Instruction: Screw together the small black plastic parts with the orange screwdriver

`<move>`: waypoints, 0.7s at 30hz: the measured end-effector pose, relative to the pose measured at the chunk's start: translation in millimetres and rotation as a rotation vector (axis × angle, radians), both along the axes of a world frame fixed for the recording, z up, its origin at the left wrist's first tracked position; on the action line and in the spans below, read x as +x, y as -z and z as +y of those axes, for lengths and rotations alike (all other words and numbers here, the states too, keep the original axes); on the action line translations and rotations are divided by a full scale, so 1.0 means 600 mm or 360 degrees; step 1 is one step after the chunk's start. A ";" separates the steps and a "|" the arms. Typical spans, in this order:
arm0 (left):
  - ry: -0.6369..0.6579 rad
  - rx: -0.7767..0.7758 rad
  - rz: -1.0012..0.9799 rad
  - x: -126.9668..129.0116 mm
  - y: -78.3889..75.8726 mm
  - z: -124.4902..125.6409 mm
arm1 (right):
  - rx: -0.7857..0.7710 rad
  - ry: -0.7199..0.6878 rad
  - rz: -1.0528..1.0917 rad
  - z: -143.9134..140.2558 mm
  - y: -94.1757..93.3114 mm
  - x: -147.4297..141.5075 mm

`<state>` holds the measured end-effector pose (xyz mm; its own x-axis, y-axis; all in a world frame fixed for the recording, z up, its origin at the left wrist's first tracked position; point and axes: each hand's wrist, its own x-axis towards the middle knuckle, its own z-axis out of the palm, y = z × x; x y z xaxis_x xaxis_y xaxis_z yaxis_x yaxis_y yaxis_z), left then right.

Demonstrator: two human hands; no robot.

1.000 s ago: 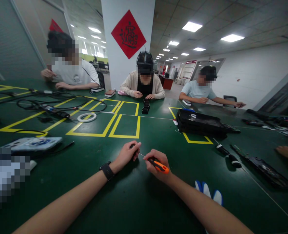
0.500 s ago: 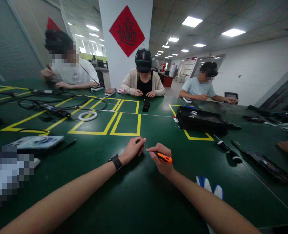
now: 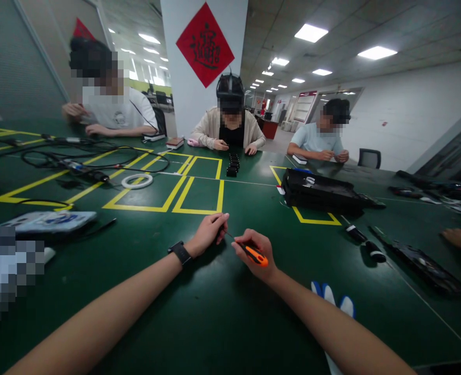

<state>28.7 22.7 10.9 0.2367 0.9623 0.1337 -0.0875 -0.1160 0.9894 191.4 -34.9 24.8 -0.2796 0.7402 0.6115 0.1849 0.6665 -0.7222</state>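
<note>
- Right hand is gripping the orange screwdriver, fingers wrapped round its handle, low over the green table.
- Left hand is pinching something small at the screwdriver's tip; what it is cannot be told.

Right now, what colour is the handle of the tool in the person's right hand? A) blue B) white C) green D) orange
D: the right hand grips a small screwdriver with an orange and black handle, its thin shaft pointing toward the left hand.
</note>
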 end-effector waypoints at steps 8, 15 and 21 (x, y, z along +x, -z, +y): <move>0.0071 0.0042 0.0054 0.001 -0.003 -0.003 | 0.0150 -0.0043 -0.0091 -0.003 -0.007 0.007; 0.0045 0.0160 0.0177 -0.001 -0.011 -0.007 | 0.0075 0.0166 -0.0037 0.001 0.001 0.000; -0.0028 0.0033 0.0095 0.000 -0.011 -0.006 | -0.0065 0.0151 0.0014 -0.004 0.004 -0.002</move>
<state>28.8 19.1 17.2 0.2279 0.9636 0.1398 -0.0262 -0.1374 0.9902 189.9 -37.3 22.1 -0.2022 0.7876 0.5821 0.2394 0.6161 -0.7504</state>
